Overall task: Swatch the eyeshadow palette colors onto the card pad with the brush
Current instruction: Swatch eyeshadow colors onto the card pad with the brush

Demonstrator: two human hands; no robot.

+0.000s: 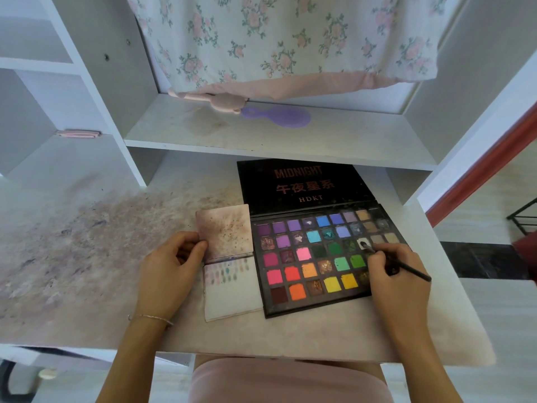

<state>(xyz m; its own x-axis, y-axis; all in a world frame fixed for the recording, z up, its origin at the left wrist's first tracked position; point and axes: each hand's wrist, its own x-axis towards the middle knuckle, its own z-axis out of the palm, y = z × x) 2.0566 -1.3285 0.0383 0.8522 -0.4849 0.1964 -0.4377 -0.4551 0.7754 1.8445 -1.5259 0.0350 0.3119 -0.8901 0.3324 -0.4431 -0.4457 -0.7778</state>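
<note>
White shelving frames the scene in the head view, with a powder-stained desk top [87, 242] below it and a floral cloth [290, 39] hanging at the far side. On the shelf above the desk lie a purple hairbrush [279, 116] and, just left of it, a pink object [215, 101].

Right of centre on the desk lies the open eyeshadow palette [316, 257], its black lid [302, 184] folded back on the far side, printed "MIDNIGHT" and "HDKT". Rows of purple, blue, green, pink, orange and yellow pans fill it.

Touching the palette's left edge is the card pad [232, 289], with its stained top sheet [225, 231] flipped up toward the far side. The near page carries small rows of pale colour swatches near its top.

At the pad's left edge, the left hand [171, 269] pinches the flipped sheet between thumb and curled fingers; a thin bracelet [151, 317] circles that wrist.

Over the palette's right end, the right hand [398, 277] grips the thin dark brush [406, 266], fingers curled round the handle. The handle points out to the right, and the tip rests in a worn pale pan in the third row, just far-left of the fingertips.
</note>
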